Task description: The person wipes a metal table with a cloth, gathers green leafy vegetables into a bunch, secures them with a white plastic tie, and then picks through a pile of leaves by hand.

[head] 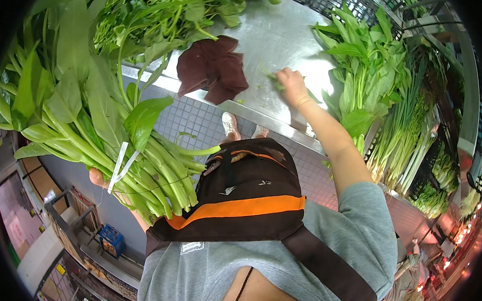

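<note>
In the head view my left hand holds a large bunch of leafy greens with thick pale stems. A white tie goes around the stems, and the hand is mostly hidden beneath them. My right hand is over the stainless steel table, its fingers bent around or against some small green leaf scraps; whether it grips them is not clear. Between my hands a crumpled dark maroon cloth lies at the table's near edge.
More loose greens are heaped at the table's back left. Leafy bunches and scallions line the right side. Black plastic crates stand behind. A blue basket is at lower left, and people show at lower right.
</note>
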{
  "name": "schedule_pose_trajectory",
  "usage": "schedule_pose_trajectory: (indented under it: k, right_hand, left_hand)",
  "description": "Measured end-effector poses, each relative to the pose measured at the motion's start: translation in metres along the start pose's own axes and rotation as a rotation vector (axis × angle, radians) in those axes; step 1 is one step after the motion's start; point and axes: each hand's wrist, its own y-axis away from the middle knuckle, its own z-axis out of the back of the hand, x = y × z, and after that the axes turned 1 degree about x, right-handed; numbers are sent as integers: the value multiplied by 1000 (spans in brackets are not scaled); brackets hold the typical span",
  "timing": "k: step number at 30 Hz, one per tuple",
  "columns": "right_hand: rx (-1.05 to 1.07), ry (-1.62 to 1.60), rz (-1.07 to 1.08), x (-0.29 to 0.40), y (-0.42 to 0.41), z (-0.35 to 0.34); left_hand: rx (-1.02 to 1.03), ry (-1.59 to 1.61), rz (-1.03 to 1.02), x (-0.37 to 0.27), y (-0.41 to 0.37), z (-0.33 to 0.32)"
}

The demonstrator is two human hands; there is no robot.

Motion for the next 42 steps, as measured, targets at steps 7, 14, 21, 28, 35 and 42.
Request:
schedule_pose_trajectory:
  k: [7,14,21,28,35,42]
  right_hand:
    - [-471,-348,-904,-27,-52,44]
    - [-101,-1315,-918,177,-73,45]
    - [758,-1754,-1464,303,-120,-208]
    - [26,-1654,-1696,234,-255,-413]
    - [576,-866,-568,243,-159,-324]
    - [-221,-337,-187,149,-49,-13]
  left_hand:
    - [-77,75,-9,-32,-17,53]
    - [-143,72,-72,-89,-68,162]
    - [-362,34,-129,-65,-72,255]
    - [-557,24,-102,-39,-35,316]
    - [-492,50,-17,-21,-41,321]
    - [-255,96,114,7,-30,290]
